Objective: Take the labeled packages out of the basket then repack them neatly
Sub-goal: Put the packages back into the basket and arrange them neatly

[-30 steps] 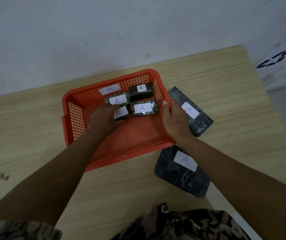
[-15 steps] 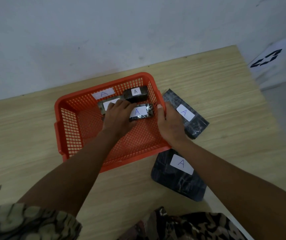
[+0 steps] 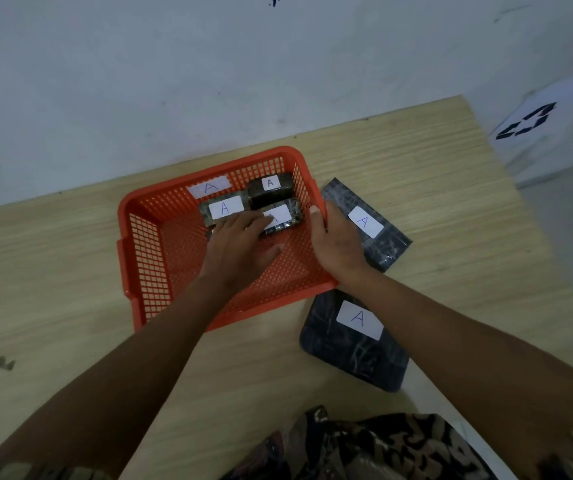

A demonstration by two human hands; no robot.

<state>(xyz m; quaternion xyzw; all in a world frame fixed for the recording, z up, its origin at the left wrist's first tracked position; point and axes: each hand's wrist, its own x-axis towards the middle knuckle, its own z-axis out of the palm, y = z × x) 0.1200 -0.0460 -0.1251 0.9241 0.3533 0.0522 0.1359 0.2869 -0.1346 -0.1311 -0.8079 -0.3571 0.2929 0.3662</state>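
An orange mesh basket (image 3: pixel 123 220) stands on the wooden table. Three small dark wrapped packages with white "A" labels lie at its back right: one at the rear (image 3: pixel 283 194), one to the left (image 3: pixel 209 216), one in front (image 3: pixel 293 220). My left hand (image 3: pixel 240 247) is inside the basket, fingers flat and spread over the front packages; whatever is under the palm is hidden. My right hand (image 3: pixel 337 244) grips the basket's right rim. Two large flat dark packages labelled "A" lie on the table right of the basket, one farther (image 3: pixel 387 244), one nearer (image 3: pixel 340 355).
A white "A" label (image 3: pixel 209 187) sticks to the basket's back wall. A pale wall runs just behind the table. The table's right edge is near, with a white box bearing a recycling symbol (image 3: pixel 538 123) beyond it. A small dark mark (image 3: pixel 5 363) sits at the table's left.
My left hand slid forward and right inside the basket, covering the small package it was beside and reaching the front right one. My right hand stayed on the rim.
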